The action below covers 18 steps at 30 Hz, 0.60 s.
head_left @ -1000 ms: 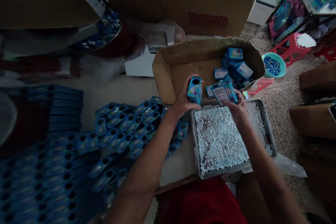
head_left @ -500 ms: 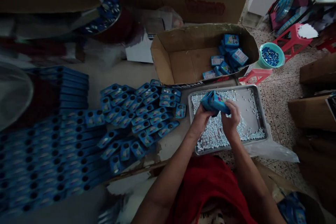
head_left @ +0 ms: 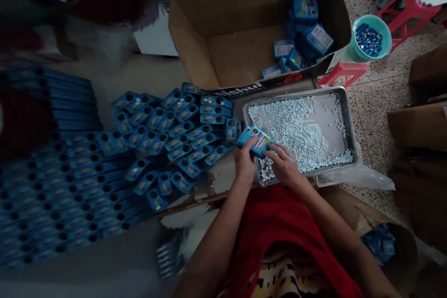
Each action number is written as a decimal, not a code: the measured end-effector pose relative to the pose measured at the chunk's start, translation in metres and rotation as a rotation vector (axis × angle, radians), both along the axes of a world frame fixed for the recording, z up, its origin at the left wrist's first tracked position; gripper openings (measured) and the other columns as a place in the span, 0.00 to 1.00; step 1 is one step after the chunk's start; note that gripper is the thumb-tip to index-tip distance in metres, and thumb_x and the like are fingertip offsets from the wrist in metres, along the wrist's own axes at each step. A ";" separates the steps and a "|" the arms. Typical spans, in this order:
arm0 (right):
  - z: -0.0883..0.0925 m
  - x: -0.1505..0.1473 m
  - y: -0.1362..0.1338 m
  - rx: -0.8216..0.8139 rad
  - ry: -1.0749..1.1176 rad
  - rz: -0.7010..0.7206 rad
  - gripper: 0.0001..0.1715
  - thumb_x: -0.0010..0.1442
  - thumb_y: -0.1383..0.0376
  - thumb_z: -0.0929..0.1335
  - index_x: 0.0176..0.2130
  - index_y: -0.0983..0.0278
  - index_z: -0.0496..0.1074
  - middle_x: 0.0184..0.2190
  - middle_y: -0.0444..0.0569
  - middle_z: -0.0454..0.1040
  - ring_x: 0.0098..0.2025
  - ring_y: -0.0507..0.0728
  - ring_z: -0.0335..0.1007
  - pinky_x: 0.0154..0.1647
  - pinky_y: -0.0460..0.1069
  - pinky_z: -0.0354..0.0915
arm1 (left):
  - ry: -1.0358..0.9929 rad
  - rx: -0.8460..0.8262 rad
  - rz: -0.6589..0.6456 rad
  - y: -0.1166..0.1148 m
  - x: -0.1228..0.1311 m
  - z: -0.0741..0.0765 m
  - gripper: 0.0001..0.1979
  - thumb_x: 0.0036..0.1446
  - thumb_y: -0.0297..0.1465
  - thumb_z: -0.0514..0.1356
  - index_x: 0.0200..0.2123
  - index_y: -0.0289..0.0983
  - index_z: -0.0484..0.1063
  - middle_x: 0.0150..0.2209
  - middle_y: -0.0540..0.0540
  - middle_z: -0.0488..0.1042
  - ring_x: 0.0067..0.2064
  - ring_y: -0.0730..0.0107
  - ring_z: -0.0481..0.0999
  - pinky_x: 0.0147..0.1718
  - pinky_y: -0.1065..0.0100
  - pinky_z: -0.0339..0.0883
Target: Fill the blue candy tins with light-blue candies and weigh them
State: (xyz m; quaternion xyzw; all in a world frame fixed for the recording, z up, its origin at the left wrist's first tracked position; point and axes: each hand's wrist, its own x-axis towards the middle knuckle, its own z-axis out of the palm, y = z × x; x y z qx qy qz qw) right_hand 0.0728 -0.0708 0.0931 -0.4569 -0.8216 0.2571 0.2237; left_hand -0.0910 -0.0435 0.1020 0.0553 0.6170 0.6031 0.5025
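My left hand grips a small blue box at the near left corner of a metal tray filled with small pale blue and white beads. My right hand rests on the beads beside the box, fingers curled down into them; whatever they pinch is too small to make out. To the left lies a wide spread of flat blue boxes with round holes. Behind the tray stands an open cardboard carton with several closed blue boxes in its right corner.
A teal bowl of dark blue pieces sits on a pink stool to the right. Stacked blue flats lie far left. Brown cartons line the right side. A bin with blue packets sits at lower right.
My hands came back from the carton, where each held a box, down to the tray's near corner. Only one box remains, in my left hand; my right hand now lies on the beads.
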 end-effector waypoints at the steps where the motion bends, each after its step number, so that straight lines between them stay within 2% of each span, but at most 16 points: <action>1: -0.004 0.007 0.009 0.008 0.007 0.002 0.28 0.70 0.75 0.62 0.62 0.60 0.79 0.62 0.55 0.79 0.70 0.63 0.69 0.72 0.62 0.70 | 0.057 -0.020 0.019 -0.008 -0.013 0.000 0.19 0.44 0.36 0.77 0.39 0.39 0.80 0.38 0.50 0.83 0.39 0.67 0.82 0.42 0.67 0.76; 3: -0.015 0.025 0.045 0.014 -0.025 -0.039 0.23 0.73 0.72 0.62 0.57 0.61 0.80 0.55 0.56 0.82 0.64 0.63 0.73 0.69 0.61 0.72 | 0.140 -0.066 0.011 -0.024 -0.038 0.000 0.23 0.39 0.36 0.79 0.39 0.38 0.79 0.37 0.50 0.83 0.38 0.64 0.81 0.42 0.64 0.78; 5: -0.028 0.042 0.099 0.004 -0.130 -0.014 0.21 0.77 0.66 0.61 0.56 0.64 0.80 0.53 0.59 0.82 0.60 0.65 0.74 0.67 0.62 0.71 | 0.187 -0.085 -0.085 -0.039 -0.056 0.000 0.25 0.38 0.37 0.80 0.40 0.38 0.78 0.36 0.50 0.82 0.37 0.63 0.81 0.42 0.62 0.79; 8: -0.051 0.061 0.181 0.038 -0.303 -0.041 0.26 0.78 0.55 0.61 0.61 0.67 0.78 0.59 0.65 0.77 0.63 0.70 0.69 0.69 0.68 0.66 | 0.252 -0.077 -0.183 -0.048 -0.068 -0.006 0.29 0.38 0.38 0.80 0.44 0.40 0.77 0.38 0.50 0.82 0.38 0.61 0.82 0.44 0.60 0.80; 10: -0.067 0.067 0.215 0.044 -0.373 -0.004 0.33 0.77 0.48 0.62 0.66 0.66 0.75 0.62 0.65 0.74 0.65 0.72 0.66 0.69 0.70 0.63 | 0.273 -0.030 -0.204 -0.044 -0.068 -0.016 0.34 0.37 0.39 0.81 0.48 0.41 0.75 0.40 0.50 0.82 0.39 0.61 0.82 0.45 0.59 0.80; 11: -0.074 0.067 0.222 0.039 -0.394 0.027 0.36 0.76 0.45 0.62 0.68 0.65 0.74 0.63 0.64 0.74 0.66 0.73 0.64 0.70 0.70 0.62 | 0.280 -0.002 -0.212 -0.038 -0.067 -0.021 0.37 0.35 0.39 0.82 0.49 0.42 0.74 0.41 0.50 0.81 0.41 0.61 0.82 0.46 0.59 0.80; 13: -0.085 0.062 0.222 0.022 -0.416 0.058 0.39 0.76 0.43 0.62 0.72 0.61 0.71 0.66 0.62 0.72 0.68 0.73 0.61 0.71 0.70 0.60 | 0.302 0.046 -0.238 -0.024 -0.061 -0.034 0.41 0.34 0.40 0.84 0.52 0.41 0.73 0.44 0.50 0.81 0.43 0.60 0.83 0.49 0.58 0.80; 16: -0.091 0.048 0.196 -0.003 -0.411 0.012 0.35 0.77 0.45 0.60 0.71 0.58 0.72 0.69 0.59 0.70 0.70 0.72 0.60 0.72 0.70 0.59 | 0.347 0.097 -0.259 -0.001 -0.044 -0.054 0.44 0.35 0.44 0.84 0.54 0.41 0.72 0.48 0.47 0.81 0.47 0.58 0.84 0.53 0.55 0.80; 18: -0.088 0.047 0.174 -0.041 -0.367 0.068 0.31 0.78 0.48 0.60 0.68 0.56 0.76 0.66 0.57 0.73 0.68 0.70 0.63 0.71 0.68 0.61 | 0.369 0.103 -0.220 0.008 -0.027 -0.068 0.43 0.40 0.47 0.83 0.55 0.40 0.70 0.50 0.45 0.81 0.49 0.58 0.85 0.54 0.54 0.80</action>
